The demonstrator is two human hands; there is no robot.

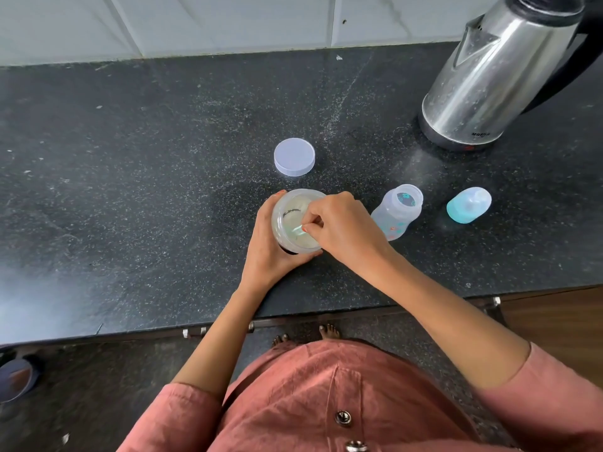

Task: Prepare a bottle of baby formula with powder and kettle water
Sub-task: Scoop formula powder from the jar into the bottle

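Two hands, frame centre: my left hand grips the jar, right hand pinches the scoop; I'd level powder before lifting.

Home kitchen: dark speckled stone tabletop, white tiled wall behind it, steel electric kettle on top.

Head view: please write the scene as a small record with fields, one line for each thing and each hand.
jar: open, powder inside
left hand: grips the jar's side
right hand: over the jar mouth, pinches a scoop
lid: flat on the counter, behind the jar
bottle: open, right of the jar
bottle cap: apart, right of the bottle
kettle: back right of the counter
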